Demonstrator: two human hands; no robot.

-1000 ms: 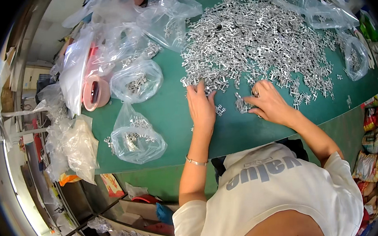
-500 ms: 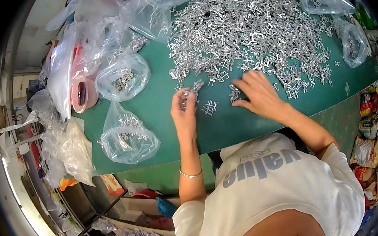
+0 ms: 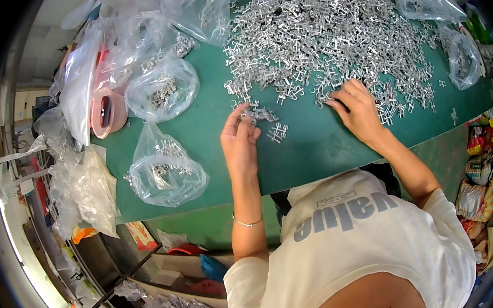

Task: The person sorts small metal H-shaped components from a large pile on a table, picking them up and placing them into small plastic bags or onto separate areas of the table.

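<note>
A wide heap of small silvery metal pieces with hooked ends (image 3: 318, 32) covers the far middle of the green table (image 3: 304, 155). At the heap's near edge, my right hand (image 3: 360, 107) has thumb and fingers pinched together at a few of the pieces. My left hand (image 3: 239, 137) is curled round a small bunch of metal pieces (image 3: 261, 114) that sticks out past its fingertips. Just right of that hand lies a small loose cluster of pieces (image 3: 278, 132) on the table.
Two clear plastic bags holding metal pieces (image 3: 163, 88) (image 3: 170, 174) sit on the left. Beyond them are a pink container (image 3: 109, 115) and more clear plastic. Another clear bag (image 3: 463, 58) lies at the far right. Colourful packages (image 3: 479, 167) stand beside the table's right edge.
My right hand has moved right and away from me, from the open table to the heap's edge. The left hand stays nearly in place with its bunch, now tilted rightward.
</note>
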